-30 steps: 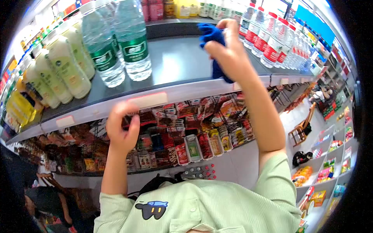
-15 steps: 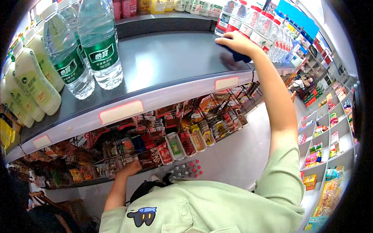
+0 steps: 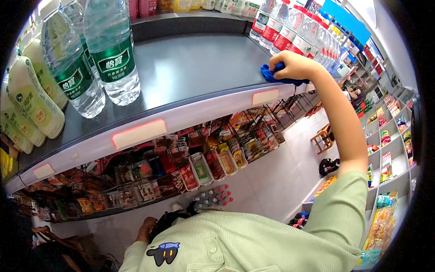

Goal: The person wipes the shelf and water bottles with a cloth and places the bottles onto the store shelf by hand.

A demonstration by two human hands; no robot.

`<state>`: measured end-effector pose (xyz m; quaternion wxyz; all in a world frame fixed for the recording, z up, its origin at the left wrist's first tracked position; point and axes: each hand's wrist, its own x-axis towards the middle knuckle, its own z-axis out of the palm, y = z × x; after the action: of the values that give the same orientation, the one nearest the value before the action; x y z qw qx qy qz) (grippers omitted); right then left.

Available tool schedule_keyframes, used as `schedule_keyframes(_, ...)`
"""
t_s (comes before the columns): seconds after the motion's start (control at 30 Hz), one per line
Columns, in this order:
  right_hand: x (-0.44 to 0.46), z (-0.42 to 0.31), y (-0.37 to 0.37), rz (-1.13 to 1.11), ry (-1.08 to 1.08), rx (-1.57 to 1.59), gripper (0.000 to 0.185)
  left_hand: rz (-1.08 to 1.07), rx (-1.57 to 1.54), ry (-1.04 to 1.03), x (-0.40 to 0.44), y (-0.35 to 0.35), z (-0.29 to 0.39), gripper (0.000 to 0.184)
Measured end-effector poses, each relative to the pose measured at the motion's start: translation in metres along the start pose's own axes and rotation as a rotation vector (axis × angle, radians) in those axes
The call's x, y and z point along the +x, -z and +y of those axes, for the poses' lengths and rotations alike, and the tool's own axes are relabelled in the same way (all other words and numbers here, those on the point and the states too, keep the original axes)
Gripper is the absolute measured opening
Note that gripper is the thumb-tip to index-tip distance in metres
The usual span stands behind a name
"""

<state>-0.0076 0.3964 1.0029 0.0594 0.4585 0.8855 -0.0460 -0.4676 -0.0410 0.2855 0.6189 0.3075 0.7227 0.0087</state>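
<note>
My right hand (image 3: 295, 65) is closed on a crumpled blue cloth (image 3: 271, 74), pressing it against the dark shelf top (image 3: 195, 68) near its front edge. Just beyond that hand stand clear water bottles with red caps and red labels (image 3: 284, 37). Down by my body, beside something black at my waist, hangs my left hand (image 3: 147, 226); it is small and shadowed, so its fingers cannot be made out. Large water bottles with green labels (image 3: 113, 63) stand on the left part of the same shelf, apart from both hands.
Pale green bottles (image 3: 36, 97) crowd the shelf's far left end. Blank label holders (image 3: 139, 134) line its front edge. Packaged snacks in baskets (image 3: 201, 167) fill the rack below. Bottles (image 3: 213, 197) stand on the floor, with a wooden stool (image 3: 322, 139) farther right.
My right hand has moved with the blue cloth toward me and to the right, to the shelf's front edge. My left hand has dropped back toward my body. The view has shifted slightly.
</note>
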Motion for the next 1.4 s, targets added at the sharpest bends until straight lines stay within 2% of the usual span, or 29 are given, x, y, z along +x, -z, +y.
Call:
schedule_keyframes(0.03,-0.001,0.004,0.000,0.002,0.002,0.003,0.025,-0.004,0.016,-0.019,0.004,0.002,-0.003,0.029)
schedule_keyframes(0.17,0.006,0.038,-0.005,0.015,-0.278,-0.264,0.023,-0.050,-0.081,-0.048,0.005,0.005,0.006,0.025)
schedule_keyframes(0.23,0.005,0.035,-0.010,0.101,-0.365,-0.364,0.021,0.241,0.012,-0.166,-0.035,0.000,0.039,0.025)
schedule_keyframes(0.27,0.007,0.025,-0.009,0.074,-0.395,-0.436,0.022,0.247,-0.005,-0.170,-0.035,-0.001,0.038,0.025)
schedule_keyframes(0.33,0.012,0.016,-0.013,0.035,-0.414,-0.609,0.022,0.256,0.149,-0.343,-0.018,-0.004,0.015,0.025)
schedule_keyframes(0.37,0.014,0.011,-0.015,0.041,-0.421,-0.666,0.023,0.263,0.140,-0.346,-0.003,-0.009,0.004,0.025)
schedule_keyframes(0.43,0.014,0.005,-0.012,0.025,-0.428,-0.673,0.024,0.078,-0.045,0.094,0.019,-0.017,-0.010,0.026)
schedule_keyframes(0.5,0.010,-0.001,-0.006,-0.067,-0.500,-0.671,0.025,0.079,-0.038,0.046,0.005,-0.020,-0.016,0.026)
schedule_keyframes(0.57,0.003,0.001,-0.001,-0.036,-0.530,-0.697,0.025,0.091,0.015,-0.022,-0.002,-0.024,-0.021,0.026)
schedule_keyframes(0.63,-0.009,-0.006,0.016,0.126,-0.568,-0.746,0.026,0.086,0.051,-0.058,-0.005,-0.028,-0.027,0.026)
schedule_keyframes(0.7,-0.020,-0.015,0.031,0.216,-0.502,-0.577,0.025,0.082,0.092,-0.087,-0.005,-0.030,-0.032,0.026)
schedule_keyframes(0.77,-0.021,-0.004,0.027,0.312,-0.158,-0.263,0.027,0.079,0.158,-0.129,-0.002,-0.028,-0.034,0.027)
schedule_keyframes(0.83,-0.015,-0.007,0.010,0.335,-0.010,-0.236,0.027,0.089,0.239,-0.188,0.001,-0.022,-0.032,0.027)
schedule_keyframes(0.93,-0.006,-0.012,-0.027,0.307,-0.091,-0.268,0.032,0.132,0.485,-0.368,0.010,-0.015,-0.028,0.027)
schedule_keyframes(1.03,-0.012,0.002,-0.027,0.279,-0.088,-0.283,0.034,0.324,1.113,-0.777,0.020,-0.011,-0.016,0.027)
schedule_keyframes(1.07,-0.014,0.006,-0.027,0.277,-0.096,-0.278,0.034,0.319,1.121,-0.777,0.018,-0.012,-0.016,0.027)
schedule_keyframes(1.13,-0.020,0.000,-0.021,0.219,-0.151,-0.459,0.028,0.290,-0.028,-0.314,-0.013,-0.015,0.013,0.027)
schedule_keyframes(1.23,-0.023,-0.003,-0.019,0.240,-0.273,-0.635,0.024,0.209,0.042,-0.360,-0.050,-0.004,0.040,0.028)
schedule_keyframes(1.3,-0.037,0.002,-0.018,0.313,-0.326,-0.682,0.021,0.237,-0.044,-0.342,-0.023,-0.016,0.014,0.026)
schedule_keyframes(1.33,-0.052,0.003,-0.017,0.470,-0.344,-0.606,0.020,0.258,-0.129,-0.327,0.001,-0.024,-0.005,0.025)
schedule_keyframes(1.37,-0.066,0.001,-0.017,0.625,-0.365,-0.531,0.020,0.167,0.258,-0.409,0.020,-0.022,-0.011,0.025)
schedule_keyframes(1.4,-0.079,-0.002,-0.018,0.630,-0.373,-0.540,0.020,0.127,0.698,-0.539,0.014,-0.018,0.005,0.025)
